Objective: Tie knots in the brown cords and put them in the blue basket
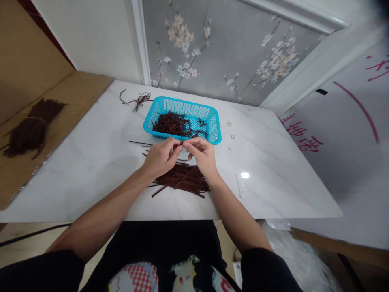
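Observation:
My left hand (161, 156) and my right hand (202, 153) meet fingertip to fingertip above the white table (97, 162), pinching one thin dark brown strip (182, 143) between them. Under my wrists lies a loose pile of the same brown strips (182, 180). Just beyond my fingers stands a blue plastic basket (212, 117) holding a tangle of brown strips (176, 123).
A few stray strips (138, 99) lie at the table's far left. Two small gold rings (231, 129) sit right of the basket. A thick brown bundle (30, 127) rests on a cardboard surface at left. A white board with red writing (349, 134) leans at right.

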A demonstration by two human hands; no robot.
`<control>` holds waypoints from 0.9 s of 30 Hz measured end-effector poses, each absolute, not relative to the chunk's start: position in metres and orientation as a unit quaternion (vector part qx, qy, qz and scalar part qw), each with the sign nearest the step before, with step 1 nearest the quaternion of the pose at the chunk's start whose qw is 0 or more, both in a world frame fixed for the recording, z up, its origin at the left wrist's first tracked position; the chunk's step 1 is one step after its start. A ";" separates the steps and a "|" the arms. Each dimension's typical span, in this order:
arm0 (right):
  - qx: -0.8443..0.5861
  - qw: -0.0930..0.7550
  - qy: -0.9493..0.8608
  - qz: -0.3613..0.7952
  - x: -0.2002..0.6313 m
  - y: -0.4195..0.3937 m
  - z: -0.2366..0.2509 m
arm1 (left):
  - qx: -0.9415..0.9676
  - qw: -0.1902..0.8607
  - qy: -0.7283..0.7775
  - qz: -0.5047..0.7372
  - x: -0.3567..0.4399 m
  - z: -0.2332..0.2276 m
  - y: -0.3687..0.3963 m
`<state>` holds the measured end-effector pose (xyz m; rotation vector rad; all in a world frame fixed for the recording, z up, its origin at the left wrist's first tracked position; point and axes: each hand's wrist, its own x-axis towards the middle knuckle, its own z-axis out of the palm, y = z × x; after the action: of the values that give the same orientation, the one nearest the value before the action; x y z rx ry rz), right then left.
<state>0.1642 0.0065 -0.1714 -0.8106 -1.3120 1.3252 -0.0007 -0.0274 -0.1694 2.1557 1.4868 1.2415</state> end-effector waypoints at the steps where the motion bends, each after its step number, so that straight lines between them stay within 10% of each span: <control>1: -0.342 0.524 -0.551 0.553 0.165 0.007 -0.172 | 0.740 0.112 0.509 0.424 -0.001 -0.170 -0.027; 27: -0.357 0.471 -0.612 0.526 0.165 0.001 -0.168 | 0.700 0.147 0.500 0.488 0.001 -0.167 -0.027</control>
<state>0.1653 0.0015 -0.1681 -0.8744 -1.4999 1.2874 0.0010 -0.0273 -0.1673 2.0143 1.4380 1.4042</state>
